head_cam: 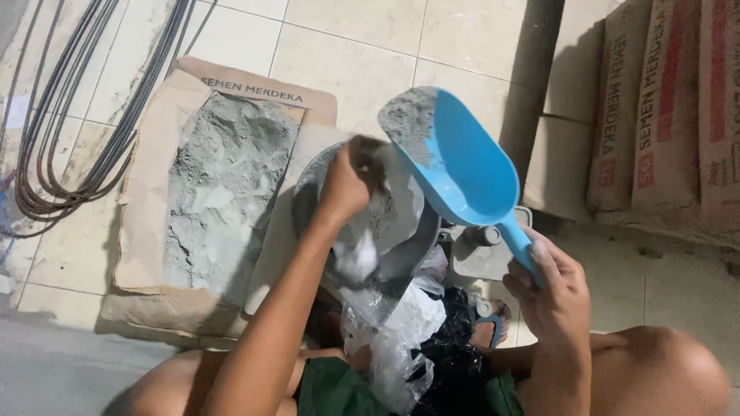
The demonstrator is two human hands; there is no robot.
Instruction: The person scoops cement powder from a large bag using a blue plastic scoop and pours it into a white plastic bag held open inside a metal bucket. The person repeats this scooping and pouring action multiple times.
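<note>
We see torn-open brown paper sack (146, 208) flat on tile floor at 9 o'clock, grey cement powder (227, 177) heaped inside. Our left hand (344, 185) pinches rim of clear plastic bag (385, 223) at centre, grey powder inside. Our right hand (549, 289) fisted round handle of light-blue plastic scoop (462, 166), powder at its tip, touching bag mouth. Stacked sacks (663, 108) wall off 2 o'clock; steel rods (69, 115) crowd 10 o'clock; bare tiles at 12.

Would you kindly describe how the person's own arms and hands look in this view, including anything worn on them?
Both arms are bare, with no sleeves, gloves, watch or rings showing. The left hand and right hand carry a faint dusting of grey powder. Dark green shorts show below them.
</note>
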